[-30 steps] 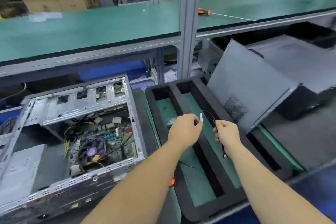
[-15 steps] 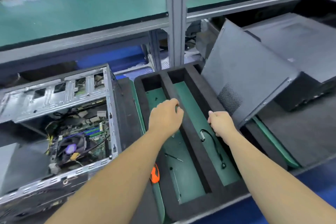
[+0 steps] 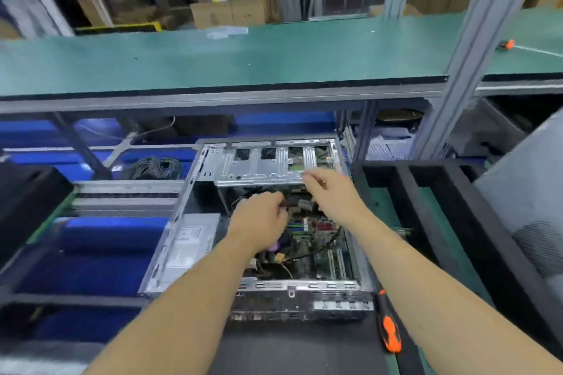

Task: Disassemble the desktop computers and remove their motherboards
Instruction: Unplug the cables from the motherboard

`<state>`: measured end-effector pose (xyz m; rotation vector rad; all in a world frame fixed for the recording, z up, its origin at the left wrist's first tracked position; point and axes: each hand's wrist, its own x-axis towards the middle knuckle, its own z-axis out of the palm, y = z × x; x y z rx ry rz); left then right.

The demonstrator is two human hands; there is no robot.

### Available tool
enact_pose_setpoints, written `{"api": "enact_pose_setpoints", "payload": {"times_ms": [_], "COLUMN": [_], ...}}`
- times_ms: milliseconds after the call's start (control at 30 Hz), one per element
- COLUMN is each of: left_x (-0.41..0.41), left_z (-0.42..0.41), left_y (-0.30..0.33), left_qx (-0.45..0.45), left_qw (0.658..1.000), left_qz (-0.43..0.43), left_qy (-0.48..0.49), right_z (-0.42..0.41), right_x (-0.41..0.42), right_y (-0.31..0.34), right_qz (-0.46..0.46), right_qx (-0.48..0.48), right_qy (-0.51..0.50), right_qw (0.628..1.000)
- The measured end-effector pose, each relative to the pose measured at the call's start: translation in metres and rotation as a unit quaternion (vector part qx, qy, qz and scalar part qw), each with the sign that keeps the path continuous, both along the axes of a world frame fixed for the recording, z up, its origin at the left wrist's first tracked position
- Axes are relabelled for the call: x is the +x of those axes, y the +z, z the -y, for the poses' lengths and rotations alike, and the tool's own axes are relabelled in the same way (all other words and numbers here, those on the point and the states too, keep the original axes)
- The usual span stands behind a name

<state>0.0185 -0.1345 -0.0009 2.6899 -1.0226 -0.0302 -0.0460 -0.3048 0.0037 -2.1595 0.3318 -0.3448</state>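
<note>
An open desktop case (image 3: 182, 222) lies on its side in the middle of the bench, its green motherboard (image 3: 323, 243) showing inside with dark cables across it. My left hand (image 3: 262, 219) reaches into the case over the cables near the fan, fingers loosely curled; whether it holds anything is hidden. My right hand (image 3: 332, 192) hovers over the case's upper right, fingers extended toward the silver drive cage (image 3: 262, 167), and is blurred. A grey power supply (image 3: 192, 240) fills the case's left side.
An orange-and-black screwdriver (image 3: 388, 326) lies just right of the case. A black foam tray (image 3: 426, 210) with green-floored slots stands at the right, a grey side panel (image 3: 524, 201) beyond it. A green shelf (image 3: 213, 64) runs overhead. A black box (image 3: 27, 192) sits far left.
The view swung left from the foam tray to the case. Both hands left the small black cable in the tray slot and moved into the open case.
</note>
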Motion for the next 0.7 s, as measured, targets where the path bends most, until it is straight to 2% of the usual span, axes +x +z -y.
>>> {"api": "enact_pose_setpoints", "payload": {"times_ms": [67, 167, 267, 433, 567, 633, 700], "left_x": [0.021, 0.036, 0.037, 0.031, 0.021, 0.020, 0.022], "left_z": [-0.035, -0.056, -0.053, -0.059, -0.065, -0.067, -0.068], "left_y": [-0.011, -0.027, -0.029, -0.025, -0.028, -0.032, -0.031], "left_qx": [0.052, 0.116, 0.123, 0.096, 0.089, 0.072, 0.016], "left_qw": [0.998, 0.991, 0.990, 0.995, 0.995, 0.997, 1.000], "left_qz": [0.030, 0.050, 0.041, 0.020, 0.030, 0.031, 0.013], "left_qy": [-0.006, -0.046, -0.047, -0.024, -0.015, -0.016, -0.003], "right_z": [-0.020, -0.038, -0.041, -0.045, -0.049, -0.051, -0.052], "right_x": [0.006, 0.005, 0.001, -0.018, -0.024, -0.028, -0.030], "right_y": [-0.014, -0.042, -0.050, -0.055, -0.053, -0.051, -0.050], "right_qz": [-0.083, -0.222, -0.332, -0.400, -0.401, -0.424, -0.453], "right_qx": [-0.089, -0.261, -0.290, -0.318, -0.304, -0.331, -0.375], "right_qy": [0.025, 0.065, 0.072, 0.111, 0.135, 0.166, 0.204], "right_qw": [0.992, 0.937, 0.895, 0.853, 0.854, 0.827, 0.782]}}
